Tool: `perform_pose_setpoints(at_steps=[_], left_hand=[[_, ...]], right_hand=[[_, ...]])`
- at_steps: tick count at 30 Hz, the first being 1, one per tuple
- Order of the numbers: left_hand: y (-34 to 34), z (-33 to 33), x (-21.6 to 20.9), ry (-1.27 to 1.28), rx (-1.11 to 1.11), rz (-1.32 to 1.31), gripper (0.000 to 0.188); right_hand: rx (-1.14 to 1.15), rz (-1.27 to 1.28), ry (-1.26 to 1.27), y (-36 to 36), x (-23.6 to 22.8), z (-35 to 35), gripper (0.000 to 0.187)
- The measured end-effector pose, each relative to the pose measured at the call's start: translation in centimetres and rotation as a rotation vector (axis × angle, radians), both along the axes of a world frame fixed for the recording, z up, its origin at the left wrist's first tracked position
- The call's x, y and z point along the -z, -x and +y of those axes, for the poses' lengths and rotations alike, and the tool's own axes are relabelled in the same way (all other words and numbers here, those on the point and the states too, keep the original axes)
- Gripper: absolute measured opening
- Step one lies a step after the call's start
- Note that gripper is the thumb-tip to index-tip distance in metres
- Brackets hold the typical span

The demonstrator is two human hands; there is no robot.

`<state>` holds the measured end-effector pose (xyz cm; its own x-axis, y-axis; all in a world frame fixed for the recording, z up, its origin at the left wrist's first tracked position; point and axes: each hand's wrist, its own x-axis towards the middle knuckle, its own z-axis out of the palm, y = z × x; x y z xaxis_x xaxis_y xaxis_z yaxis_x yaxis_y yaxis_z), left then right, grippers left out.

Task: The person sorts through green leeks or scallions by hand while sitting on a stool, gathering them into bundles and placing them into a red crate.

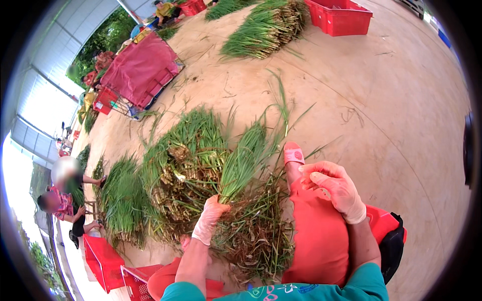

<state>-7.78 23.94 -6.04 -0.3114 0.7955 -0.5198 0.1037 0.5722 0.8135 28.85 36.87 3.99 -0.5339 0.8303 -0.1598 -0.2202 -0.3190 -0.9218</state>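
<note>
My left hand (212,216), in a thin pale glove, is closed round the lower end of a bunch of chives (245,163). Its long green leaves fan out away from me. My right hand (335,189), gloved too, is raised over my right knee with thumb and fingers pinched together. What it pinches, if anything, is too small to make out. Left of the bunch lies a big heap of chives (188,155) with brown, soil-stained root ends. Between my legs spreads a pile of brown and green trimmings (256,238).
Another row of chives (123,195) lies farther left, by a seated person (65,205). Red crates (103,258) stand at the lower left. A cart draped in dark red cloth (143,67) is ahead. Beyond it are a chive stack (268,30) and a red crate (339,19).
</note>
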Motion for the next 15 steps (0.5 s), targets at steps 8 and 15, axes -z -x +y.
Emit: perform_pose_setpoints(at_steps=[8,15], left_hand=[[-0.8,-6.1,-11.1,-0.185,0.058,0.537,0.045],[1.0,-12.2,-13.5,-0.260,-0.031,0.870,0.064]], right_hand=[[-0.765,-0.338,-0.369,6.7,-3.0,4.0,0.036],[-1.235,-0.962,-0.478,16.2,-2.0,3.1,0.046]])
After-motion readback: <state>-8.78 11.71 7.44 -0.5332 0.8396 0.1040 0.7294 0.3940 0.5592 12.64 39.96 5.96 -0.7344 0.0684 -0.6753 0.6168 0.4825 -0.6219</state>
